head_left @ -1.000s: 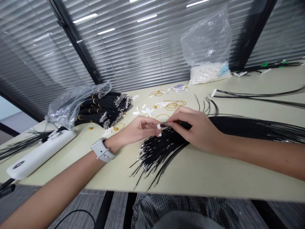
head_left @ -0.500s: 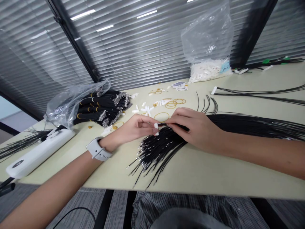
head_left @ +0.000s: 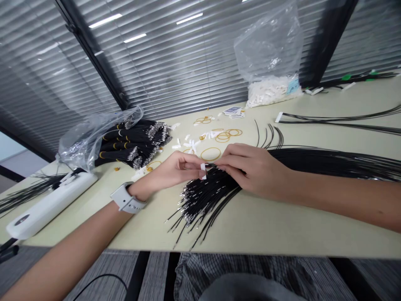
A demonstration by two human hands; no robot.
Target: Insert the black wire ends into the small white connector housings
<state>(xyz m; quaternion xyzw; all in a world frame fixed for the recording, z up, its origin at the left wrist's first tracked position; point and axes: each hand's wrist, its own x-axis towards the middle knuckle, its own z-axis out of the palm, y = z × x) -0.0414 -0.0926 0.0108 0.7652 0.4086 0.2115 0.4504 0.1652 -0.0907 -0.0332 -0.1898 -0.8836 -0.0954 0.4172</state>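
Between the thumb and fingers of my left hand (head_left: 177, 169) is a small white connector housing (head_left: 203, 171), held upright. My right hand (head_left: 250, 167) pinches a thin black wire (head_left: 213, 164), its tip at the housing's right side; whether it sits inside the housing I cannot tell. Beneath both hands lies a thick bundle of black wires (head_left: 216, 184) with shiny metal terminals fanned out at the left end. The bundle runs off to the right behind my right forearm.
Loose white housings (head_left: 192, 145) and yellow rubber bands (head_left: 224, 136) lie behind my hands. A clear bag of white housings (head_left: 269, 94) stands by the blinds. Rubber-banded black wire bundles (head_left: 128, 144) and a white power strip (head_left: 52, 205) are on the left. A housing with wires (head_left: 278, 117) lies right.
The view has shifted slightly. My left hand still holds the white housing and my right hand the wire, with barely any movement between them.
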